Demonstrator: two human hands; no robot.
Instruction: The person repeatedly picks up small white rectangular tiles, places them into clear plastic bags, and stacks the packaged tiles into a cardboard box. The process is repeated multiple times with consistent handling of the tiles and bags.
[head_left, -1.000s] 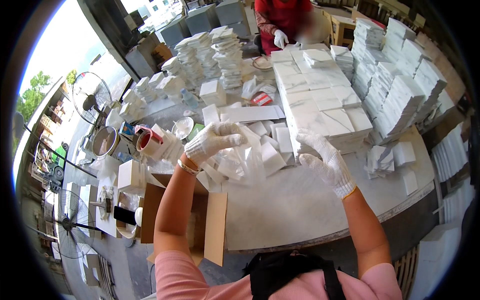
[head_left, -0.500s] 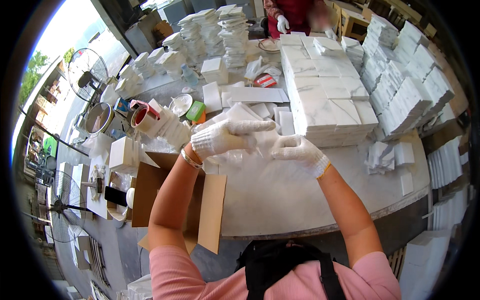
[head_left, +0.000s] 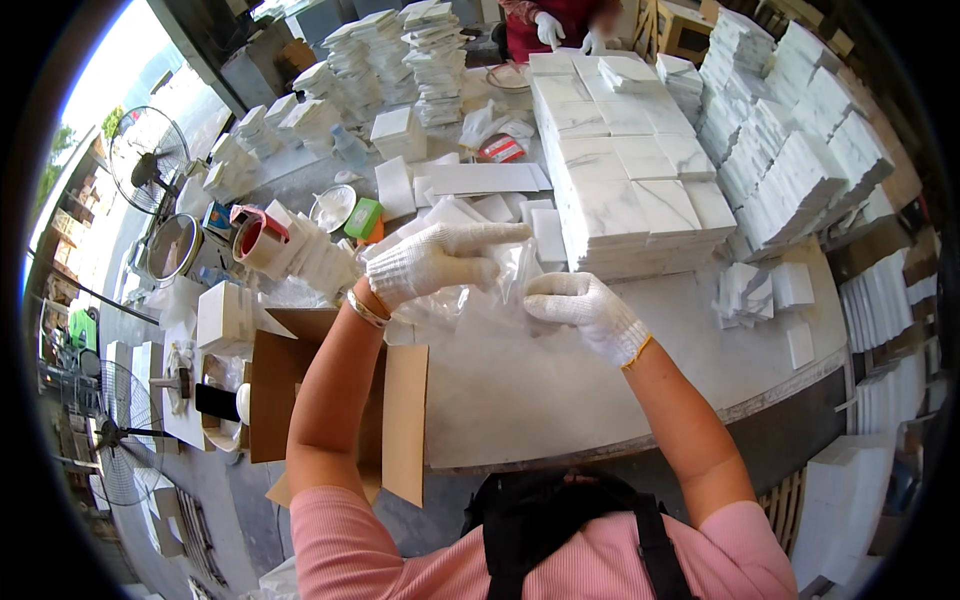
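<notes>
White knit gloves cover both my hands over the table [head_left: 540, 400]. A thin clear plastic bag [head_left: 478, 312] hangs crumpled between them, its edges hard to make out. My left hand [head_left: 432, 264] grips the bag's left part, forefinger stretched out to the right and the other fingers bent. On the other side, my right hand [head_left: 588, 312] pinches the bag's right edge between thumb and fingers. An open cardboard box [head_left: 405, 425] stands below my left forearm, and its inside is mostly hidden.
Marble-look tiles [head_left: 640, 200] are stacked in a block beyond my right hand, with taller tile stacks [head_left: 800, 130] farther right. A tape dispenser [head_left: 258, 238], a green box [head_left: 364, 217] and a plate [head_left: 332, 207] lie left. Across the table stands a person [head_left: 530, 35] in white gloves.
The view has shifted slightly, moving the scene left. My right hand has lowered a little from my left, and the plastic between them shows more plainly. The other person's hands have come closer together.
</notes>
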